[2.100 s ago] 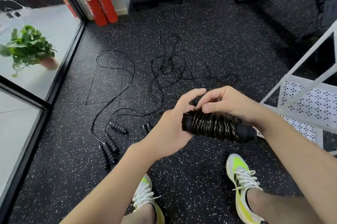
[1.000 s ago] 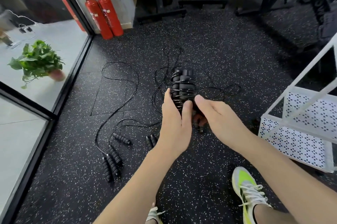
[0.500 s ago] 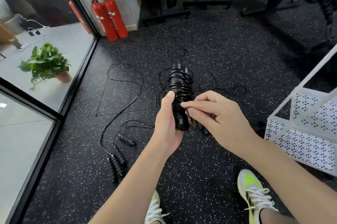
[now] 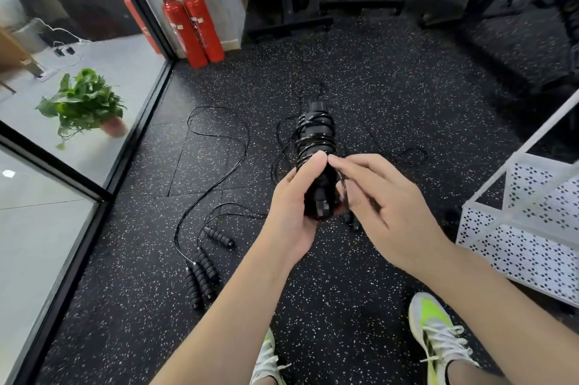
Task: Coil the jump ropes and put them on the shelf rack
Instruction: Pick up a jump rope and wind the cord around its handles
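Note:
A coiled jump rope [image 4: 315,140], black cord wound round its black handles, stands upright in front of me. My left hand [image 4: 291,212] grips the lower end of the bundle. My right hand [image 4: 385,209] is beside it on the right and pinches a short loop of the cord against the handles. More black jump ropes [image 4: 216,146] lie loose and tangled on the floor behind, their ribbed handles [image 4: 202,271] grouped at the lower left. The white perforated shelf rack [image 4: 529,228] stands at the right edge.
Two red fire extinguishers [image 4: 191,30] stand against the back wall. A glass partition with a black frame [image 4: 125,152] runs along the left, a potted plant [image 4: 81,105] behind it. Black gym equipment bases [image 4: 291,24] sit at the back. My shoes [image 4: 435,331] are on the speckled rubber floor.
The bundle was turned from lying across my hands to standing upright in my left hand. My right hand shifted from the top of the coil to pinching cord at its lower right.

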Available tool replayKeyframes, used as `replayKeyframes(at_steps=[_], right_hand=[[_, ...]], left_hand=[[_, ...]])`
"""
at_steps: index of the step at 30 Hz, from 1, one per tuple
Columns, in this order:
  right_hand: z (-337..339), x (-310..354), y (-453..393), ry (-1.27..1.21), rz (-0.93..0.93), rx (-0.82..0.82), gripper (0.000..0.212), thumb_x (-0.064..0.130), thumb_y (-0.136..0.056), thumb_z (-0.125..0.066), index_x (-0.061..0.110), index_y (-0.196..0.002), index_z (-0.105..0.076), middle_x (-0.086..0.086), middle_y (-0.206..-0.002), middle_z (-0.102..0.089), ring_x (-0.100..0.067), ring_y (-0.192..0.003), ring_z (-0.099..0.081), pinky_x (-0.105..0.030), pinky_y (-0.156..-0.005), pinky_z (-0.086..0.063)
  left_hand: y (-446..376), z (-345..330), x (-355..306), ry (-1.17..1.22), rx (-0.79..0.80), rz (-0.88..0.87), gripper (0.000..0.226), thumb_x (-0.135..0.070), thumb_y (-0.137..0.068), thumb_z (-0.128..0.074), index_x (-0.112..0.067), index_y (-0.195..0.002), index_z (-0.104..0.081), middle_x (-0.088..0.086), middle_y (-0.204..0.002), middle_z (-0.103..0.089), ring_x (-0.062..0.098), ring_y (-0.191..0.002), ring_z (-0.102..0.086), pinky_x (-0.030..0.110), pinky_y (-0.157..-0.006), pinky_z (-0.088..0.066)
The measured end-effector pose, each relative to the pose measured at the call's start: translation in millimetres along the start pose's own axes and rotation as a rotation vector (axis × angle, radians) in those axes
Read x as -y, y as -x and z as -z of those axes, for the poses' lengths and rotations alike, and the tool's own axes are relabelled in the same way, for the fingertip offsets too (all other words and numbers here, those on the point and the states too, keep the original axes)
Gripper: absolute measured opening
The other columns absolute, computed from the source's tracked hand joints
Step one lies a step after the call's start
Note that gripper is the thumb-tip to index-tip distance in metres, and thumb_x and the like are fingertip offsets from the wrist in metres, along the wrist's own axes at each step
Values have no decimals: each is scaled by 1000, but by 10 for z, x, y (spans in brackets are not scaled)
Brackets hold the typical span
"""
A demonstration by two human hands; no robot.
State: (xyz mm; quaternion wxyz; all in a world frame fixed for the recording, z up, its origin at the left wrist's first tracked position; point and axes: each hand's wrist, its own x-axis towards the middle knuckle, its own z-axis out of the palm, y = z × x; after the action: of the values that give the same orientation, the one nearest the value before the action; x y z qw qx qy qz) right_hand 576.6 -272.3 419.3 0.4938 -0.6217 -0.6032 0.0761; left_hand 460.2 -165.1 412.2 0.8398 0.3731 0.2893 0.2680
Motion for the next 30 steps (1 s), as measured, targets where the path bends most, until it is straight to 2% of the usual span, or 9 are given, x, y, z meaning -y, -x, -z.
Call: replayKeyframes(at_steps=[4,6,10,13,15,18,22,26,30], right_hand=[[-22,-9,-26,65,107,-187,26,17,-101,-59,8,-122,-73,-2,-105,-67,-5,-79,-63,-16,-74,-53],[32,-25,-47,67,137,-202,22,13,-97,-64,7,-115,-76,-3,-101,-69,-9,-73,-65,-18,-72,-53],[121,-35,-86,104,164,-146,15,12,-92,-73,8,-104,-79,0,-97,-72,-8,-85,-67,-20,-78,-54],[190,-4,-141,44,104,-119,10,16,-87,-77,9,-94,-80,4,-92,-72,-2,-80,-66,-19,-74,-52],[248,7,-169,6,23,-85,9,19,-85,-79,14,-92,-78,10,-88,-71,-4,-71,-65,-20,-68,-50],[338,-23,-188,10,-45,15,19,20,-83,-81,22,-101,-78,13,-83,-68,-11,-65,-63,-21,-67,-51],[366,-77,-190,99,-53,116,23,20,-83,-81,27,-105,-80,16,-81,-64,-12,-71,-60,-18,-69,-46],[381,-94,-197,51,-137,134,24,18,-85,-79,28,-106,-78,15,-82,-64,-6,-70,-60,-12,-70,-43],[405,-83,-206,83,-222,188,20,17,-86,-78,32,-98,-73,13,-84,-62,-8,-77,-56,-9,-68,-39]], left_hand=[[39,-53,15,-147,-81,-54,72,-52,-79,-80,0,-126,-61,14,-106,-70,27,-89,-67,39,-77,-54],[61,-53,28,-229,-103,-90,75,-59,-78,-77,-3,-126,-61,13,-108,-73,26,-92,-69,44,-84,-56],[74,-17,45,-297,-144,-98,59,-66,-88,-59,-17,-119,-70,8,-121,-73,27,-116,-67,55,-109,-46],[74,-33,58,-227,-110,-107,31,-46,-88,-62,-22,-105,-73,6,-111,-72,25,-104,-60,52,-101,-43],[92,-56,67,-255,-104,-114,36,-44,-90,-60,-19,-114,-68,8,-116,-72,25,-106,-61,52,-103,-44],[100,-64,79,-428,-104,-144,49,-57,-87,-61,-26,-124,-63,3,-125,-70,26,-123,-63,59,-111,-43],[128,-92,81,-665,-107,-180,58,-66,-85,-50,-33,-133,-55,-13,-124,-69,9,-121,-61,48,-110,-45],[152,-40,66,-582,42,-128,54,-46,-90,-65,-26,-138,-51,-1,-135,-65,19,-129,-58,52,-112,-44],[153,32,44,-669,174,-88,69,-27,-84,-77,-23,-143,-41,-3,-140,-61,12,-130,-57,40,-111,-47]])
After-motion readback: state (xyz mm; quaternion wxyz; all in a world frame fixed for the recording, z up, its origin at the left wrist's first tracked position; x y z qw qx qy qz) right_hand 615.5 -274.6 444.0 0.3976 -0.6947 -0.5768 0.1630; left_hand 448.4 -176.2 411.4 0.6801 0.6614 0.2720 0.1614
